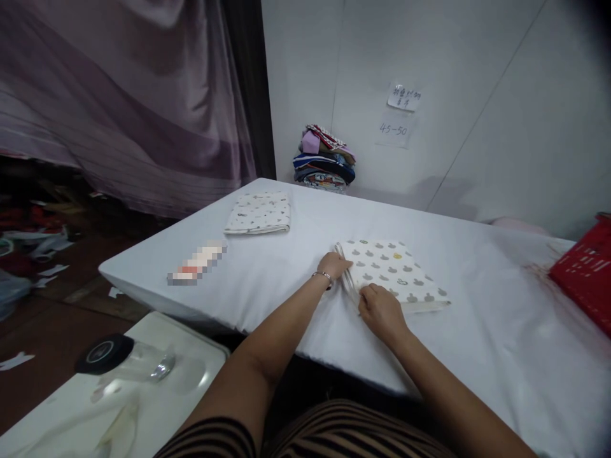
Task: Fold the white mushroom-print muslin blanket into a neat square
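A folded white cloth with grey printed shapes [394,270] lies on the white table [286,267] in front of me. My left hand [334,264] rests at its left edge, fingers curled onto the fold. My right hand [379,312] grips the same edge nearer to me, fingers closed on the cloth. A second folded patterned cloth [258,213] lies further back on the left, apart from both hands.
A stack of folded colourful fabrics [324,159] sits at the far table edge against the wall. A red basket [585,270] stands at the right. A blurred small object [196,263] lies near the table's left edge. A clear lidded jar [126,359] lies on a low white surface.
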`<state>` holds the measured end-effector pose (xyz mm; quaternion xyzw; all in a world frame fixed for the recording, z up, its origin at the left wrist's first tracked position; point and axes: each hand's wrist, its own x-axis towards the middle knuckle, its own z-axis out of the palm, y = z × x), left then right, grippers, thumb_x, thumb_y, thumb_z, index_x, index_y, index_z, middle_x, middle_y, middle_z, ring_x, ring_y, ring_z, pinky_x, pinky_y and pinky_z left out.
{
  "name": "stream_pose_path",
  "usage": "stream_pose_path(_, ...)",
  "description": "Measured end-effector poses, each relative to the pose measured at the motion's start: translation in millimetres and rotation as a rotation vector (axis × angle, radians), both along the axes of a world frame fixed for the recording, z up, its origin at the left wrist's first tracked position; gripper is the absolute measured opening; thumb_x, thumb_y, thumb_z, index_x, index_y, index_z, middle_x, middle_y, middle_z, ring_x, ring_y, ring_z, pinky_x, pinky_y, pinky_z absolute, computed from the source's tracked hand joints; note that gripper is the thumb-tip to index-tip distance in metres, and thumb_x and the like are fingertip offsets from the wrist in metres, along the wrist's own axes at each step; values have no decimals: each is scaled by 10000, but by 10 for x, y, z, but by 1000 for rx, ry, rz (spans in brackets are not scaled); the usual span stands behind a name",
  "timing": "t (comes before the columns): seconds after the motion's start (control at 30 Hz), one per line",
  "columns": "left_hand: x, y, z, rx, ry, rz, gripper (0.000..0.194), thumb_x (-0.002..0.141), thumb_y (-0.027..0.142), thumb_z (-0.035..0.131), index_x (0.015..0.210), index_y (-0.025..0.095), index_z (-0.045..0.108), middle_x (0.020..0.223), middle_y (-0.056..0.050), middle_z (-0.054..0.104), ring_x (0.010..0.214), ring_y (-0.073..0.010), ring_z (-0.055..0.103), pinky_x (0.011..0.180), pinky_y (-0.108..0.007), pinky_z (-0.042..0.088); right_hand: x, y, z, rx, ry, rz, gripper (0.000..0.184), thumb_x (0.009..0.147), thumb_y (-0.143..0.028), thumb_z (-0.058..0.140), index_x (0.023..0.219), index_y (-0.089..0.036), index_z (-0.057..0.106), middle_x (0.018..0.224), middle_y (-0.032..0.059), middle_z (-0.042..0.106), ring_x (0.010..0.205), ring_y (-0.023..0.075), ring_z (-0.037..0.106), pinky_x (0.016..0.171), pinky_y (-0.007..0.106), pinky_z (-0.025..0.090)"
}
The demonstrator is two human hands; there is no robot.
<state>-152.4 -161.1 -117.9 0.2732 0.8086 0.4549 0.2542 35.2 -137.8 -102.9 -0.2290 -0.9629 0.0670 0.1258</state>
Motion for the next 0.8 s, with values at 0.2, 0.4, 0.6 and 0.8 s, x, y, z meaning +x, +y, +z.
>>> stream_pose_path(0.2, -3, 26, -46, 131, -131, 31, 223, 676, 357, 665, 602, 155, 606, 530, 39, 502, 545, -98, 452, 529, -215, 339, 17, 211, -25, -552, 266, -56, 132, 756, -244, 495, 806, -197, 608, 707, -3, 599, 658, 144, 519, 612, 254, 362)
stream_pose_path(0.4, -27, -57, -151, 212, -134, 33, 303, 729, 410, 571, 583, 150, 625, 466, 55, 425, 507, -90, 391, 508, -223, 293, -3, 346, -124, -869, 291, -87, 136, 708, -309, 533, 723, -185, 587, 579, -27, 537, 532, 117, 450, 500, 235, 321)
stream_pose_path(0.6, -111, -164, -188, 166, -71, -81, 222, 634, 356, 663, 585, 145, 616, 536, 47, 518, 543, -89, 440, 539, -222, 334, -65, 329, 69, -684, 142, -49, 214, 762, -399, 531, 731, -196, 588, 650, -12, 579, 587, 126, 491, 546, 243, 349)
stream_pose_path(0.8, -120, -158, -186, 197, -135, -210, 84, 609, 209, 674, 663, 145, 673, 657, 4, 643, 632, -106, 551, 609, -216, 418, -313, 278, 255, -210, -61, -118, 239, 790, -415, 536, 867, -195, 587, 810, 34, 614, 651, 144, 519, 549, 249, 285)
